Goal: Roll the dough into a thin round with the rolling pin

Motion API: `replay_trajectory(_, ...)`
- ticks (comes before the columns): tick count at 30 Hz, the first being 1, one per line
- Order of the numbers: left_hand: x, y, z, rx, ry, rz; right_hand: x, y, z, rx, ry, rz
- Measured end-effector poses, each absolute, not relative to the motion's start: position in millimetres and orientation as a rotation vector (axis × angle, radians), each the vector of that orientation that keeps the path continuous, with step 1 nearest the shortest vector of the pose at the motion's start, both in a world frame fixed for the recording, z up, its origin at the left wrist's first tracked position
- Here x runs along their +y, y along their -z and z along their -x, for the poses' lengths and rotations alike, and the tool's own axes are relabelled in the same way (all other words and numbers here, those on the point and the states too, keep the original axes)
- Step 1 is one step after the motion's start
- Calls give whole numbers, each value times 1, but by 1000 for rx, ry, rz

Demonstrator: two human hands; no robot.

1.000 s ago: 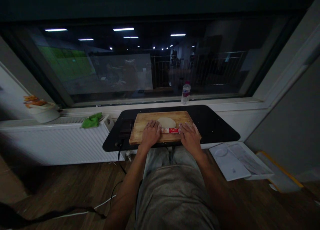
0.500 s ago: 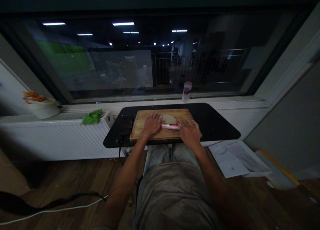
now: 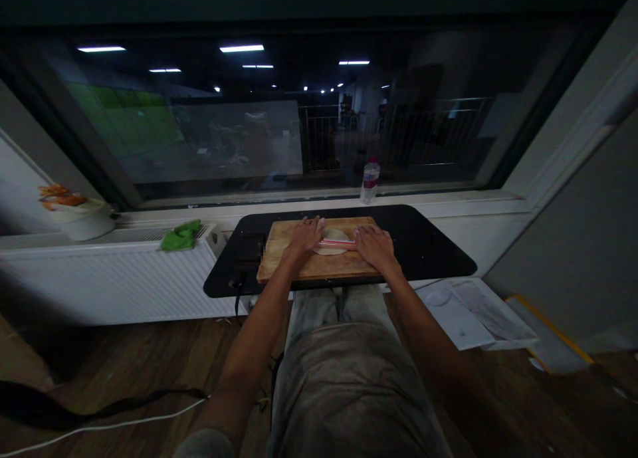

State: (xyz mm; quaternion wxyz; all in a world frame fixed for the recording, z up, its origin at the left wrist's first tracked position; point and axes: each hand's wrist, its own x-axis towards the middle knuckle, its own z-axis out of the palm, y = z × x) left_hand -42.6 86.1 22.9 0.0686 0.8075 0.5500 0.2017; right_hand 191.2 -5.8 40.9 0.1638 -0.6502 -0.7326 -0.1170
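Note:
A wooden board (image 3: 319,266) lies on a small black table (image 3: 423,248). On the board is a flat round of pale dough (image 3: 333,234). A thin red-and-white roller (image 3: 337,243) lies across the dough. My left hand (image 3: 305,235) presses flat on the roller's left end, fingers stretched out. My right hand (image 3: 373,242) presses flat on its right end in the same way. Both hands hide the roller's ends.
A plastic water bottle (image 3: 369,181) stands on the windowsill behind the table. A green cloth (image 3: 181,236) lies on the white radiator (image 3: 109,278) to the left, with a white bowl (image 3: 80,217) further left. Papers (image 3: 473,315) lie on the floor at right. Cables (image 3: 124,411) run across the floor.
Both hands have pushed the roller away from me, from the near edge of the dough onto its middle.

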Motion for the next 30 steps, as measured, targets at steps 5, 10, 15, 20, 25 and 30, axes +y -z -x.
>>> replay_trajectory(5,83,-21,44,1588,-650,-2513,-3,-44,-191,-2072,338,1867)
replay_trajectory(10,63,-21,47,1599,-703,-2577,-15,-43,-188,-2067,347,1853)
replay_trajectory(15,46,-27,41,1901,-792,-2365,-23,-39,-189,-2010,371,1783)
replay_trajectory(20,44,-28,39,1943,-891,-2348,-25,-32,-197,-2087,274,1651)
replay_trajectory(25,48,-22,44,1882,-1165,-2204,-21,-25,-201,-2143,216,1591)
replay_trajectory(30,48,-16,45,1855,-1265,-2058,-13,-20,-202,-2082,242,1638)
